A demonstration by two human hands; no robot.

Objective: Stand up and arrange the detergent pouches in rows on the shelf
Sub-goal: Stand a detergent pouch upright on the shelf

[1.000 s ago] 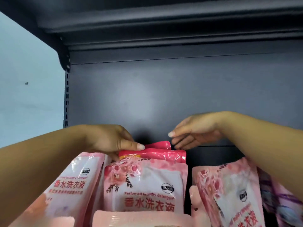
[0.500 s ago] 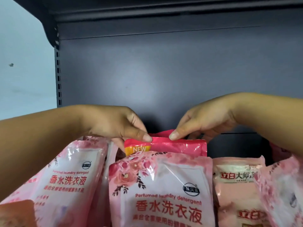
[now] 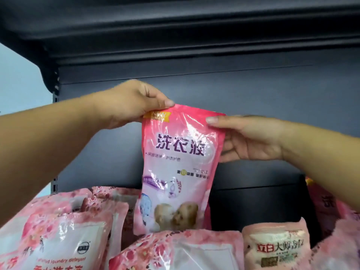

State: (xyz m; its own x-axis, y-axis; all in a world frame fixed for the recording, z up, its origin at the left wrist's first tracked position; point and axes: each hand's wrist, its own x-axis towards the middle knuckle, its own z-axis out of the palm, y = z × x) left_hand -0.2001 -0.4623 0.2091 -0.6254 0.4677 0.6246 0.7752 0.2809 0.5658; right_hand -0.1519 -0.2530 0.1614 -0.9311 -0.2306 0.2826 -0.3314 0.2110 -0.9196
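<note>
The left hand, at centre left of the frame, pinches the top left corner of a bright pink pouch between thumb and curled fingers. The right hand, at centre right, pinches the pouch's upper right edge: the thumb lies flat across the front and the other fingers curl behind it. The pouch hangs upright in the middle of the frame, printed face toward the camera, lifted above the others. Its bottom edge is hidden behind the front pouches, so whether it touches anything cannot be told.

Pale pink floral pouches crowd the lower left and lower centre, leaning at different angles. A cream-labelled pouch stands at lower right. The dark shelf back fills the upper frame, and there is a dark gap behind the cream-labelled pouch.

To do this step well, it seems best to keep both top corners level so the pouch stays square, lower it straight down onto its flat base in the open gap, face forward, and release only once it stands. Dropping it onto a leaning neighbour would likely tip it.
</note>
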